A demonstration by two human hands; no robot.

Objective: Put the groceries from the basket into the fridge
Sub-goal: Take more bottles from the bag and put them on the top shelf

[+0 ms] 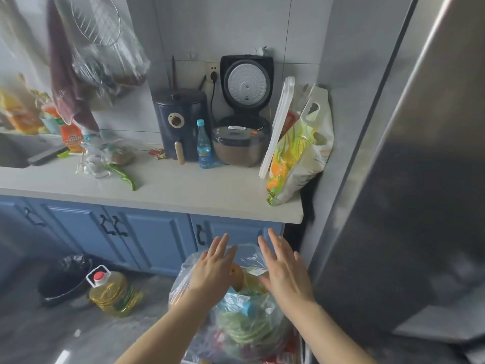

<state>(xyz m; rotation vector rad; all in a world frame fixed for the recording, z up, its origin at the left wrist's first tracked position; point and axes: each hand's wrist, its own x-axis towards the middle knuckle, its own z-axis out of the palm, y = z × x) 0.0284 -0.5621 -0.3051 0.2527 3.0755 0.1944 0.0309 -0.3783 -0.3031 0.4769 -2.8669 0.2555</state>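
Below me on the floor stands a heap of groceries in clear plastic bags (244,319), with green vegetables, a yellowish fruit and red packets showing through. The basket itself is hidden under the bags. My left hand (212,266) and my right hand (283,269) hover side by side over the top of the bags, fingers straight and spread, holding nothing. The steel fridge (409,179) fills the right side, and its door looks closed.
A grey counter (162,195) over blue cabinets carries an air fryer (181,124), a blue bottle (203,145), a rice cooker (244,111) with its lid up and a printed bag (299,153). On the floor at left stand an oil jug (112,292) and a black bin (65,279).
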